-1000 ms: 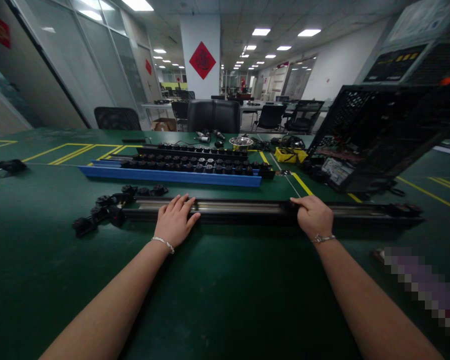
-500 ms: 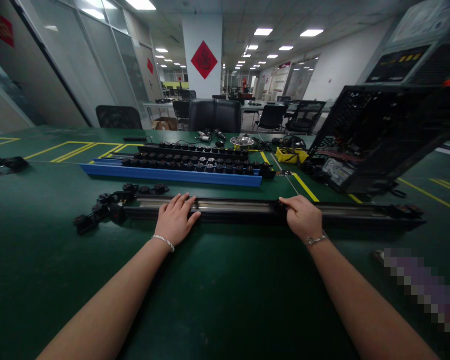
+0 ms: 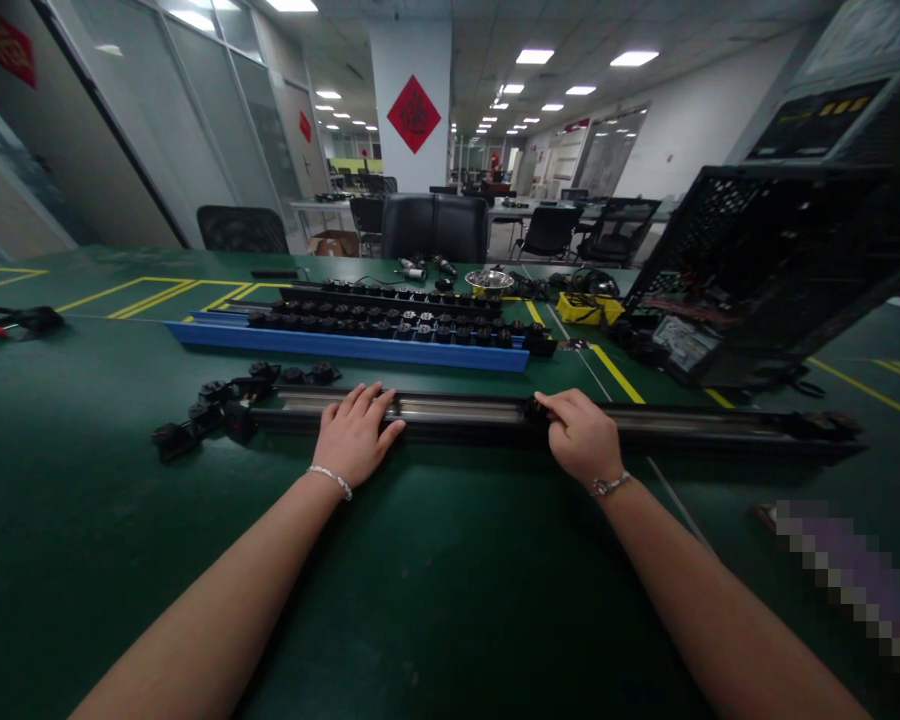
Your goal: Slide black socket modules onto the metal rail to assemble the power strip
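Observation:
A long black rail (image 3: 461, 411) with bare metallic strips along its channel lies across the table in front of me. My left hand (image 3: 354, 437) lies on its left part, fingers stretched out over the top. Further right, the thumb and fingers of my right hand (image 3: 585, 438) pinch a small black socket module (image 3: 533, 408) that sits in the channel; the fingers partly hide it. More black modules (image 3: 821, 426) sit at the rail's right end. Several loose socket modules (image 3: 214, 392) are bunched at and beside the left end.
Beyond the rail lie a blue rail (image 3: 352, 347) and black rails filled with socket modules (image 3: 390, 314). A metal bowl (image 3: 489, 281) and a yellow box (image 3: 589, 308) stand behind. An open computer case (image 3: 765, 280) rises on the right. A pixelated object (image 3: 847, 570) lies at lower right.
My right hand has slid left along the rail, bringing the pinched socket module closer to my left hand. The left hand has kept its place on the rail. The view has shifted slightly.

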{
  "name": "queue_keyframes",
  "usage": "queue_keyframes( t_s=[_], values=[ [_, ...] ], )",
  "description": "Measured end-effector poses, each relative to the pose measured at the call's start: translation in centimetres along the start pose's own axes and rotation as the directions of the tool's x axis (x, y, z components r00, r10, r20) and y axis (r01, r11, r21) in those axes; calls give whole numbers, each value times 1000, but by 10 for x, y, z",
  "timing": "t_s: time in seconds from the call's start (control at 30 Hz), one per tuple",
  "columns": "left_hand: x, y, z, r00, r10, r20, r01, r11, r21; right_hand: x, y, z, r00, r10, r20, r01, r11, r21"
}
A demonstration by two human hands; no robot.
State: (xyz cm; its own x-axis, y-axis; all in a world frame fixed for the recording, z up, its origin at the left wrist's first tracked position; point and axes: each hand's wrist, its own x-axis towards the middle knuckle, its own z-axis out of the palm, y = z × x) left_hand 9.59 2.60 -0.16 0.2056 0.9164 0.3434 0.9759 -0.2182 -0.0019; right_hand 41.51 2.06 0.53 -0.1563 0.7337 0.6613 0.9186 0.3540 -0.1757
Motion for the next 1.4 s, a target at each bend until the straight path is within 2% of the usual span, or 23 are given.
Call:
queue_keyframes(
  t_s=[0.33,0.87,1.13,1.4],
  values=[
    [0,-1,1,1000,-2,-2,2,1000,-4,1,-9,-1,998,21,55,-20,1000,-19],
    [0,-1,1,1000,6,-11,-6,1000,-4,1,-22,3,991,-12,135,9,1000,21],
    [0,-2,3,1000,2,-8,-2,1000,-10,1,-30,2,982,-19,190,6,998,70],
    [-1,1,0,1000,-11,3,11,1000,-13,-1,-34,6,986,-6,165,-25,982,189]
  ],
)
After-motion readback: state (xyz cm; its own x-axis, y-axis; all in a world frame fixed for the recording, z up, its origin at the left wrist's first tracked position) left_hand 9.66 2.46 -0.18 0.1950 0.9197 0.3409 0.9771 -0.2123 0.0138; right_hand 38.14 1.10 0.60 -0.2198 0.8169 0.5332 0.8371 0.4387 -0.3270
